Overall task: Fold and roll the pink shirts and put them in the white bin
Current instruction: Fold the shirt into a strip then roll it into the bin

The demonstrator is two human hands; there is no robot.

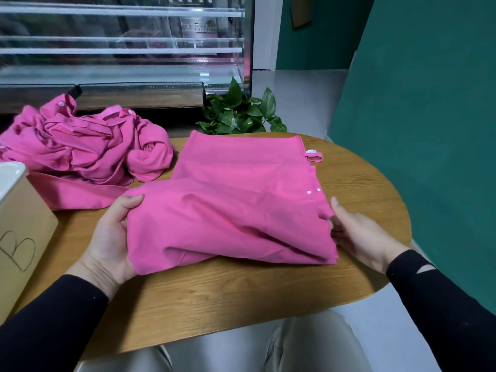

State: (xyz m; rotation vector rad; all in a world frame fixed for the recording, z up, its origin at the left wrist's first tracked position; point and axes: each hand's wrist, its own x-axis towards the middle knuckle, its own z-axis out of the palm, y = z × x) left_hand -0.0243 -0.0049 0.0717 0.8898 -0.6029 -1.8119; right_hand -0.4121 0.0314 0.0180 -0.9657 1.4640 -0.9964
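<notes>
The left hand (pixel 112 234) and the right hand (pixel 357 234) each gripped one end of the folded pink shirt (pixel 230 210), which lay between them on the worktop (pixel 241 299). Beyond the left hand sat the shirt pile (pixel 83 146); the bin (pixel 16 224) stood outside that hand.

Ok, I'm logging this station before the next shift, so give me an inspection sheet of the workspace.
Surface: wooden table, rounded edge, bare at the near side.
Job's things: pink shirt partly folded at centre; pile of pink shirts crumpled at back left; bin at the left edge, marked B.
Clutter: nothing seen.
Hands: left hand grips the shirt's left edge; right hand holds its right edge.
Cables: nothing seen.
Surroundings: potted plant, glass display case, green wall.
</notes>
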